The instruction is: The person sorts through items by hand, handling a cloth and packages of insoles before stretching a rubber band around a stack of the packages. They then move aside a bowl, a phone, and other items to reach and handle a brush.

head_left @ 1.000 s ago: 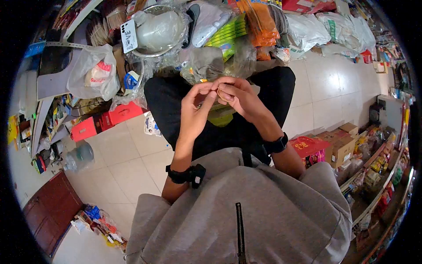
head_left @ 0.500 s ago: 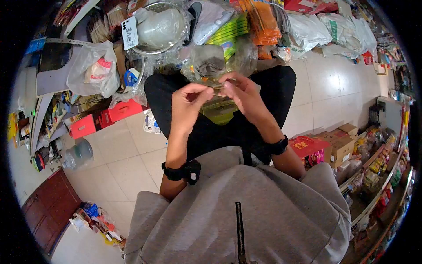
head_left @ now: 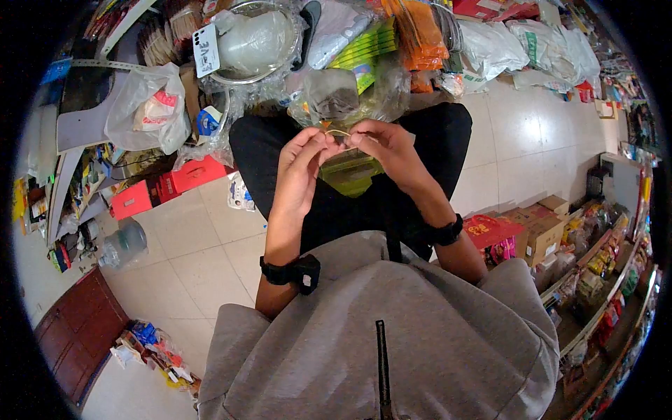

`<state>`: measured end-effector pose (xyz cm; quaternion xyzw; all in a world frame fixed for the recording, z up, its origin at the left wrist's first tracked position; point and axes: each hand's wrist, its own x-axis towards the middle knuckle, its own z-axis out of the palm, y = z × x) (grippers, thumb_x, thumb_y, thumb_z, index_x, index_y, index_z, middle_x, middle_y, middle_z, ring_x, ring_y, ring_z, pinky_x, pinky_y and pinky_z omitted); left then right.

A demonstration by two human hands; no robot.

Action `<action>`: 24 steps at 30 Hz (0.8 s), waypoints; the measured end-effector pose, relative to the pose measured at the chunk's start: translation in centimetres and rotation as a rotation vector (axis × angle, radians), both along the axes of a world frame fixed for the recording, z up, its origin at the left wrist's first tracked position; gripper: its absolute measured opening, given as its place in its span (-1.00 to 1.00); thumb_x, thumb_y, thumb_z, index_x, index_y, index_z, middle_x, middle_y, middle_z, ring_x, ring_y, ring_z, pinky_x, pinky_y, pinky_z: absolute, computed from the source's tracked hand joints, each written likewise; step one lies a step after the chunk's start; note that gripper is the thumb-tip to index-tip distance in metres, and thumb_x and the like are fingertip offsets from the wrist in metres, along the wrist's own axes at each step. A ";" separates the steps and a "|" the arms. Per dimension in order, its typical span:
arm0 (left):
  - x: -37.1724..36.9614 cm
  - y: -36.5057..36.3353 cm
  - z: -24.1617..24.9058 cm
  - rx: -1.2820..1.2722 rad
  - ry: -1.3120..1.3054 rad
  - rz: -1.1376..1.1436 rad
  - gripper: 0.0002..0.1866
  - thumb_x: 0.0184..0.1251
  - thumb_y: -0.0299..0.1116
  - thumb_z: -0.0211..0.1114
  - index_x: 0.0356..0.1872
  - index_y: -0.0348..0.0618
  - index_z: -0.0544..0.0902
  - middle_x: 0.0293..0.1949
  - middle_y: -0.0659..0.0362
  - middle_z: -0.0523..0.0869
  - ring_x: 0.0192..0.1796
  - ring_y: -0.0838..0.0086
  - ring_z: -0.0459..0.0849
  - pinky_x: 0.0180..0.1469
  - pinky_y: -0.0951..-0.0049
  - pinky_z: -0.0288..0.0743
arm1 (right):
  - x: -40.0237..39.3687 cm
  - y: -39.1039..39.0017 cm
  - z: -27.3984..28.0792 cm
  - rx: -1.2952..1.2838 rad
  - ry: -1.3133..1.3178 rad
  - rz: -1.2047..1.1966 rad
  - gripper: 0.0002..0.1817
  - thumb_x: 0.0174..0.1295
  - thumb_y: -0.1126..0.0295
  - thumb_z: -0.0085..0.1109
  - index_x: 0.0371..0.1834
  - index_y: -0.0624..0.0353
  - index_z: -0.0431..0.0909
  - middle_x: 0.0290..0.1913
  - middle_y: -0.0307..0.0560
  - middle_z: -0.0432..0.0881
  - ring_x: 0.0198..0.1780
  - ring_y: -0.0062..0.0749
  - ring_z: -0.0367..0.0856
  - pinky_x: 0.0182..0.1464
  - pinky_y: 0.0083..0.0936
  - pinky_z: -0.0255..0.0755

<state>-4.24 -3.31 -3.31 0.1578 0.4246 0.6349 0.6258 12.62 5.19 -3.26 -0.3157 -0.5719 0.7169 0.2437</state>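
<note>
A thin yellowish band (head_left: pixel 338 131) curves between my two hands, above my lap. My left hand (head_left: pixel 306 157) pinches its left end with thumb and fingers. The other end is in the closed fingertips of my right hand (head_left: pixel 383 148). Just below the hands, a yellow-green container (head_left: pixel 348 176) lies between my legs, partly covered by the hands. Beyond my fingers stands a clear plastic bag (head_left: pixel 332 94) with greyish contents that I cannot make out.
A metal basin (head_left: pixel 293 43) with wrapped goods and a white phone (head_left: pixel 206 51) is at the upper left. Orange packs (head_left: pixel 420 42) lie farther right. Red boxes (head_left: pixel 199 175) and a water bottle (head_left: pixel 124 245) are on the left floor; cartons (head_left: pixel 542 231) stand right.
The thin band now shows as an arc between my fingertips. My left hand has turned slightly, and its fingers have risen a little. My right hand has shifted only slightly.
</note>
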 end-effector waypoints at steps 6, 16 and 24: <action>0.2 0.2 0.7 -0.059 0.045 0.031 -0.79 0.47 -0.29 0.14 -0.23 -0.25 0.57 -0.29 0.18 0.64 -0.16 0.46 0.63 0.09 0.42 0.50 | -0.1 -0.3 -0.6 -0.122 0.035 -0.028 -0.80 0.40 0.35 0.13 -0.16 0.29 0.60 -0.19 -0.24 0.65 -0.12 -0.64 0.56 0.01 -0.61 0.41; -0.4 0.3 -0.1 0.013 -0.054 0.072 -0.82 0.48 -0.32 0.13 -0.25 -0.23 0.56 -0.30 0.18 0.65 -0.17 0.45 0.65 0.03 0.44 0.49 | -0.2 -0.4 -0.1 -0.157 0.007 -0.094 -0.86 0.29 0.46 0.24 -0.18 0.30 0.60 -0.26 -0.20 0.65 -0.18 -0.61 0.59 -0.05 -0.62 0.44; -0.4 0.5 -0.8 0.067 -0.208 0.040 -0.80 0.48 -0.29 0.14 -0.25 -0.24 0.54 -0.30 0.18 0.63 -0.15 0.43 0.65 0.04 0.40 0.50 | -0.2 -0.5 -0.5 -0.172 0.028 -0.117 -0.85 0.31 0.43 0.21 -0.19 0.30 0.60 -0.29 -0.22 0.64 -0.23 -0.63 0.56 -0.11 -0.64 0.42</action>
